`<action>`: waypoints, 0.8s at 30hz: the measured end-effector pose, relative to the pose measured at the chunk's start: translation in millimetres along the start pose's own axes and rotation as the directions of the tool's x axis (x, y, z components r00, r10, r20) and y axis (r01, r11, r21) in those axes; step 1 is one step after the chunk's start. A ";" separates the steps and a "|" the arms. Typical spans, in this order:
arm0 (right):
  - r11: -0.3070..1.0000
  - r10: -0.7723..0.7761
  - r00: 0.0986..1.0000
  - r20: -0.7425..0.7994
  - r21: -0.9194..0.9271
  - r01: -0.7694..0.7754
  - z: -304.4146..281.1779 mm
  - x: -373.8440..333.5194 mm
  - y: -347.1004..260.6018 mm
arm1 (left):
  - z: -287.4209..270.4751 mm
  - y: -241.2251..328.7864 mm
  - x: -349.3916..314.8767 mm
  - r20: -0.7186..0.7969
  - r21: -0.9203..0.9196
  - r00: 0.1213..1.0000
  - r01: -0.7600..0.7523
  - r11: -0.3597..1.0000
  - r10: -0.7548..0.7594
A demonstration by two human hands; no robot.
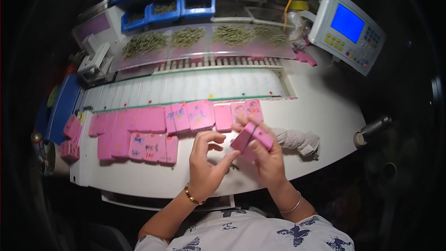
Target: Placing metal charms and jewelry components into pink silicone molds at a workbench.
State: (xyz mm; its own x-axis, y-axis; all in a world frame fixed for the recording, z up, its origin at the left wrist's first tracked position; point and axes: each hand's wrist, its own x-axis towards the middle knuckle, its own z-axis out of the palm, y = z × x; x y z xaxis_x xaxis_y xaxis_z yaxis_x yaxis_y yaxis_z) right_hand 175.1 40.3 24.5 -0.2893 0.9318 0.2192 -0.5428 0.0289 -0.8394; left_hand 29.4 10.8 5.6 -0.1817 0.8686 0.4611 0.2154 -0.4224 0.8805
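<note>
1. The right hand [267, 158] has its grip closed around a small pink box [253, 137], held above the near edge of the white worktop [325, 111].
2. The left hand [206, 165], fingers loosely curled and holding nothing, sits just beside it at nine o'clock.
3. Rows of pink boxes [148, 128] lie at ten o'clock; a grey cloth [297, 139] lies at three.
</note>
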 end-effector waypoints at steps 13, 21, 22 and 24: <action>0.979 0.001 0.988 0.152 -0.202 0.030 6.0 0.3 22.8 | 0.6 4.8 -2.5 0.075 -0.122 0.968 0.245 0.962 -0.238; 0.971 0.167 0.978 0.127 -0.192 -0.141 -0.8 7.1 4.5 | -16.2 20.1 2.7 0.339 -0.425 0.831 0.554 0.716 -0.442; 0.965 0.216 0.967 0.137 -0.180 -0.190 -4.1 7.8 2.6 | -19.8 23.0 7.1 0.414 -0.372 0.786 0.606 0.704 -0.459; 0.956 0.259 0.947 0.192 -0.192 -0.222 -13.2 9.6 1.6 | -26.8 27.1 17.4 0.478 -0.347 0.754 0.634 0.691 -0.451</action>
State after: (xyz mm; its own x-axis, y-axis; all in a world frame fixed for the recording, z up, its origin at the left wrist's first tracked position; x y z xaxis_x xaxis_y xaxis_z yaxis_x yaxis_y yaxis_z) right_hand 181.9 54.1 18.7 -0.5656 0.8202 0.0860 -0.3034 -0.1099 -0.9465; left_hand 6.3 7.6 40.4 0.2246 0.9690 -0.1026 -0.2996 0.1688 0.9390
